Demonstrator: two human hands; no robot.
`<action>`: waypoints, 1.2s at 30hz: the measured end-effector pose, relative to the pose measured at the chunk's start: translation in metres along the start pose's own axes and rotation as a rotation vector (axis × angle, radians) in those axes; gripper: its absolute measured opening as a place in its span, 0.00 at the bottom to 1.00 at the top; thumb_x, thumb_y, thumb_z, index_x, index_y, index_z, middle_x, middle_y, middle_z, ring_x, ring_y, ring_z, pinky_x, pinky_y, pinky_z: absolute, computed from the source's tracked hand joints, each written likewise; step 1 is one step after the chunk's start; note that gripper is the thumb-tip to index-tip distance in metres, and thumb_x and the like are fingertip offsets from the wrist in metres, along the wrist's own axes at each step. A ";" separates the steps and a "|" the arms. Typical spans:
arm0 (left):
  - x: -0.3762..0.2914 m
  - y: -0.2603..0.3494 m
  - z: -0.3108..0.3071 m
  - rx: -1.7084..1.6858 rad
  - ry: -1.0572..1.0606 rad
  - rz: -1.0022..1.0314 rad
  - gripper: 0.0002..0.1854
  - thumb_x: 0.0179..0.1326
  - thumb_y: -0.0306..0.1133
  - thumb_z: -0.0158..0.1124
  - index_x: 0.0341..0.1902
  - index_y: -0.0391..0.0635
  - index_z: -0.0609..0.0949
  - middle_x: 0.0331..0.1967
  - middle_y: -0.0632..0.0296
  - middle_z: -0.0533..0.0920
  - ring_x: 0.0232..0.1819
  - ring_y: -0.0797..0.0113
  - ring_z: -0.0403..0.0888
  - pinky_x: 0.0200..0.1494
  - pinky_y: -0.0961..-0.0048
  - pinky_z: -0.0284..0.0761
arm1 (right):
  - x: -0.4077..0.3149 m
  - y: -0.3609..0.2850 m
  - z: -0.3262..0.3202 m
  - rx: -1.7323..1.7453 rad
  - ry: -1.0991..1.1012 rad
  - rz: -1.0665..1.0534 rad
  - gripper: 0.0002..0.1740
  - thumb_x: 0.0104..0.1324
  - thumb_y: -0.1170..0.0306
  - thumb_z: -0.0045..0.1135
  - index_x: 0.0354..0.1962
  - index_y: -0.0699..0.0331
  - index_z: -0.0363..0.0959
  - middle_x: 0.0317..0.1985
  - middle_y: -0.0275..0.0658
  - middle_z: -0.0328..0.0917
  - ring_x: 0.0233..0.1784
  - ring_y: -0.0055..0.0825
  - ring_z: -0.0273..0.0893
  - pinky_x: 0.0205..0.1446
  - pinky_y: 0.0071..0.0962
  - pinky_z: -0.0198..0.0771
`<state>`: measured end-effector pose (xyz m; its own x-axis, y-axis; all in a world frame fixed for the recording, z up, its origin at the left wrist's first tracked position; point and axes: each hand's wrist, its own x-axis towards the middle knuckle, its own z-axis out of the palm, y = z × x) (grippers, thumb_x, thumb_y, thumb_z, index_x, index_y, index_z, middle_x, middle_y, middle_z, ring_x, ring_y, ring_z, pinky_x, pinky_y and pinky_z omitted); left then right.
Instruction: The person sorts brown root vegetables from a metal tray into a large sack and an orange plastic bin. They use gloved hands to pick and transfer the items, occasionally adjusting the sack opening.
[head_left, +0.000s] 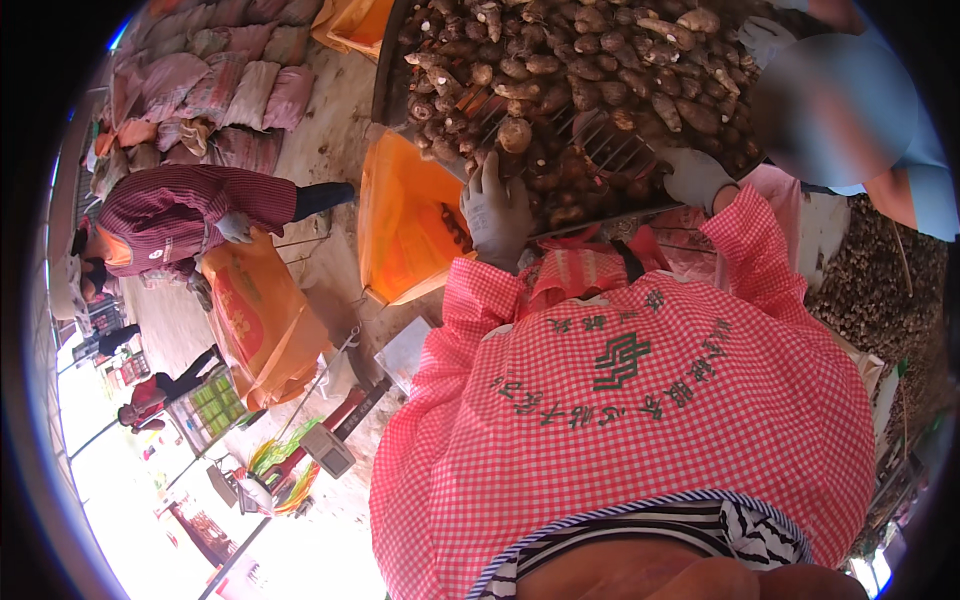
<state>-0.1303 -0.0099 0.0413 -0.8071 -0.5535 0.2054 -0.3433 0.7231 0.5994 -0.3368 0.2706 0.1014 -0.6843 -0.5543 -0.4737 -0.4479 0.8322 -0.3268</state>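
Note:
A sorting table with a metal-bar grate (611, 146) lies before me, heaped with brown taro corms (592, 52). My left hand (495, 210), in a grey glove, rests palm down at the near left edge, its fingers apart among the corms. A larger round corm (514, 136) sits just beyond those fingertips. At the near right edge is my right hand (694, 178), also gloved, with its fingers reaching toward the corms beside the bare bars. Its fingertips are blurred, so I cannot tell whether it grips anything. An open orange bag (411, 217) hangs left of my left hand, some corms inside.
A co-worker in light blue (926, 157) stands at the right, a gloved hand (765, 39) on the heap. Another person (199, 202) handles an orange bag (262, 322) at left. A platform scale (328, 448) stands nearby. Stacked sacks (217, 90) and a ground pile (885, 292) flank the table.

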 end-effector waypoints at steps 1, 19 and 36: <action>0.007 0.003 0.003 0.030 -0.004 0.006 0.35 0.70 0.41 0.68 0.79 0.48 0.73 0.71 0.46 0.79 0.71 0.38 0.76 0.76 0.43 0.65 | 0.001 -0.003 0.007 -0.039 -0.039 -0.008 0.26 0.63 0.69 0.66 0.59 0.62 0.84 0.55 0.56 0.88 0.63 0.52 0.86 0.65 0.44 0.80; 0.029 -0.075 -0.019 -1.211 0.039 -0.516 0.21 0.78 0.37 0.70 0.68 0.39 0.81 0.52 0.59 0.90 0.51 0.67 0.89 0.55 0.68 0.85 | 0.045 -0.074 0.090 0.589 -0.288 -0.274 0.35 0.70 0.58 0.70 0.70 0.64 0.77 0.62 0.54 0.86 0.66 0.45 0.84 0.70 0.37 0.76; -0.023 -0.103 -0.087 -0.331 -0.169 -0.246 0.36 0.63 0.36 0.83 0.69 0.47 0.71 0.40 0.60 0.88 0.44 0.59 0.89 0.49 0.59 0.85 | 0.064 -0.226 0.119 0.966 -0.172 -0.609 0.43 0.76 0.68 0.67 0.84 0.55 0.58 0.76 0.48 0.74 0.73 0.35 0.77 0.74 0.35 0.72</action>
<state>-0.0347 -0.1081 0.0425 -0.7972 -0.5975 -0.0867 -0.3847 0.3920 0.8357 -0.2107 0.0452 0.0474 -0.3853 -0.9170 -0.1031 0.0006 0.1115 -0.9938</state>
